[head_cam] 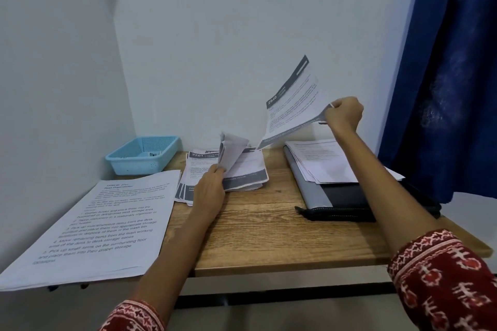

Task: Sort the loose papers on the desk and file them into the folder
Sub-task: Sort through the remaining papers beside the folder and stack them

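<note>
Right hand raised, pinching a sheet; left hand grips pile.

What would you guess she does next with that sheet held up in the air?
Probably lower it onto the papers lying on the open folder: the right hand pinches the raised sheet just above them, while the left hand holds the unsorted stack.

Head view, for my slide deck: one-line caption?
Right hand lifts a printed sheet toward the folder; left hand holds the pile.
</note>
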The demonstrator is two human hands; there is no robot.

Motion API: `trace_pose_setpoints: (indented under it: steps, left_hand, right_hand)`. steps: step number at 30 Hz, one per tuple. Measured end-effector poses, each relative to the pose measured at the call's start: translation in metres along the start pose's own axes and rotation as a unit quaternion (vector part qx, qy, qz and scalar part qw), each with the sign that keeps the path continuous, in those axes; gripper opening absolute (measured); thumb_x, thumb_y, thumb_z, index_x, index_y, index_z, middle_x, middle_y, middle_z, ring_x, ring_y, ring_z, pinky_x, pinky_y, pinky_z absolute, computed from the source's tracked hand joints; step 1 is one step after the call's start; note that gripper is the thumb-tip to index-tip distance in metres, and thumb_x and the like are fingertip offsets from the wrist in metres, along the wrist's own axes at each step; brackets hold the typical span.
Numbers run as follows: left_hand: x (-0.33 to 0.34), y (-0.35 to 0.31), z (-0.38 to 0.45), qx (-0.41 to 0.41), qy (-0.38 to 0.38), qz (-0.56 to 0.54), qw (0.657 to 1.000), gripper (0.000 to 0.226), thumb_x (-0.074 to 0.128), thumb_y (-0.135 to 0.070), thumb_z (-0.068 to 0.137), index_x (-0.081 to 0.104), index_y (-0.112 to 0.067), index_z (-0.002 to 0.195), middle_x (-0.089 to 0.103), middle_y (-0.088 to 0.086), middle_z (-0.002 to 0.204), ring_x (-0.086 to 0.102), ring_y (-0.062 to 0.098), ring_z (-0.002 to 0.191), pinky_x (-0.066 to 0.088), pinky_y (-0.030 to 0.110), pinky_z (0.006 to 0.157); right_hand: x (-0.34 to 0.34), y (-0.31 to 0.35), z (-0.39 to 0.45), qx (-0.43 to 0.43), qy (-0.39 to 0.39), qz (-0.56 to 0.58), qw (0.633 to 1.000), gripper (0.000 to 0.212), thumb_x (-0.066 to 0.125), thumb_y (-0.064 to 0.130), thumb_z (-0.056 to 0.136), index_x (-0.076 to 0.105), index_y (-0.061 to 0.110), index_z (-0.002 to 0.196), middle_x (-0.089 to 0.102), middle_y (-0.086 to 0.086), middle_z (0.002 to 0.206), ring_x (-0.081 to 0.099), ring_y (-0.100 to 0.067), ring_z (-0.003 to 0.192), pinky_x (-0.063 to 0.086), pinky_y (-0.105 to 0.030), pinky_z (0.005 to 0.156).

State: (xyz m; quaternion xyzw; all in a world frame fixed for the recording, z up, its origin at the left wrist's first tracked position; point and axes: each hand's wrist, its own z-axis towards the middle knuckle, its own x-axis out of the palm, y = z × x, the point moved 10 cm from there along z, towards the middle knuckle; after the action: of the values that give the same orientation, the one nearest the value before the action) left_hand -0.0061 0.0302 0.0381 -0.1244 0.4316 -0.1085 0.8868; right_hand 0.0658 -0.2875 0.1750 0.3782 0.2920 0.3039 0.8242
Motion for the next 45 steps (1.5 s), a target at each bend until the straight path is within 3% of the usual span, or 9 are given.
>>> trace_pose_setpoints:
  steps: [12,16,19,23,25,31,36,41,45]
  left_hand:
    - [-0.01,0.0,-0.002,-0.031,-0.021,-0.024,0.999,0.035,0.043,-0.004,0.095,0.05,-0.004,0.129,0.051,0.014,0.131,0.052,0.029,0.113,0.046,0.036,0.089]
    - [-0.016,-0.005,-0.002,0.001,-0.047,-0.013,0.999,0.038,0.048,0.003,0.09,0.052,-0.002,0.127,0.054,0.015,0.13,0.054,0.032,0.111,0.048,0.039,0.084]
    - [-0.016,-0.012,-0.001,0.055,-0.074,-0.011,0.996,0.049,0.052,0.022,0.071,0.06,0.003,0.116,0.062,0.02,0.117,0.06,0.038,0.097,0.053,0.041,0.073]
    - [-0.003,-0.017,0.001,0.101,-0.046,0.009,0.994,0.057,0.048,0.021,0.064,0.062,-0.002,0.115,0.063,0.014,0.117,0.062,0.034,0.093,0.054,0.038,0.068]
    - [0.011,-0.019,0.003,0.106,0.02,0.018,0.994,0.057,0.046,0.01,0.075,0.057,-0.013,0.126,0.058,0.004,0.127,0.056,0.026,0.103,0.049,0.035,0.078]
    - [0.029,-0.014,0.003,0.088,0.108,0.041,0.989,0.048,0.047,-0.003,0.085,0.057,-0.024,0.127,0.059,-0.003,0.126,0.054,0.022,0.109,0.046,0.035,0.084]
    - [0.028,-0.018,0.001,0.088,0.118,0.058,0.987,0.049,0.047,-0.003,0.086,0.056,-0.027,0.127,0.06,-0.003,0.127,0.053,0.022,0.112,0.043,0.032,0.08]
    - [0.023,-0.016,0.001,0.081,0.113,0.054,0.989,0.046,0.05,0.0,0.082,0.064,-0.026,0.117,0.065,0.0,0.116,0.055,0.02,0.104,0.041,0.027,0.074]
    - [0.018,-0.019,-0.003,0.076,0.109,-0.024,0.991,0.029,0.054,-0.004,0.08,0.072,-0.022,0.094,0.069,-0.005,0.092,0.057,0.016,0.086,0.04,0.026,0.069]
  right_hand:
    - [0.069,-0.023,-0.03,-0.002,0.124,-0.047,0.991,0.009,0.059,-0.002,0.082,0.067,0.002,0.084,0.063,-0.019,0.087,0.062,-0.02,0.096,0.042,-0.025,0.065]
    - [0.097,-0.029,-0.064,0.005,0.156,-0.026,0.987,0.018,0.054,-0.007,0.079,0.066,-0.015,0.089,0.068,-0.022,0.089,0.064,-0.032,0.088,0.045,-0.033,0.062]
    - [0.126,-0.029,-0.086,0.021,0.206,-0.005,0.978,0.015,0.052,-0.009,0.075,0.063,-0.011,0.066,0.06,-0.021,0.067,0.06,-0.033,0.07,0.035,-0.026,0.055]
    - [0.158,-0.034,-0.109,0.053,0.25,0.057,0.965,0.033,0.047,-0.008,0.075,0.049,0.008,0.046,0.052,-0.01,0.054,0.051,-0.023,0.052,0.048,-0.034,0.049]
    - [0.167,-0.043,-0.114,0.08,0.272,0.05,0.958,0.037,0.043,0.0,0.081,0.038,0.017,0.049,0.039,-0.001,0.055,0.035,-0.016,0.052,0.031,-0.028,0.048]
    - [0.189,-0.074,-0.121,0.226,0.312,0.127,0.914,0.029,0.042,0.034,0.094,0.058,0.011,0.095,0.063,-0.011,0.102,0.06,-0.029,0.097,0.048,-0.036,0.08]
    - [0.186,-0.065,-0.116,0.242,0.292,0.202,0.903,0.027,0.046,0.027,0.098,0.055,0.011,0.079,0.054,-0.005,0.073,0.05,-0.015,0.058,0.041,-0.019,0.045]
    - [0.202,-0.062,-0.125,0.283,0.347,0.214,0.868,0.038,0.057,0.038,0.093,0.059,0.004,0.109,0.059,-0.006,0.079,0.058,-0.019,0.067,0.058,-0.041,0.075]
    - [0.202,-0.061,-0.138,0.311,0.38,0.187,0.85,0.025,0.062,0.026,0.09,0.059,0.004,0.079,0.059,-0.011,0.074,0.057,-0.021,0.066,0.053,-0.032,0.055]
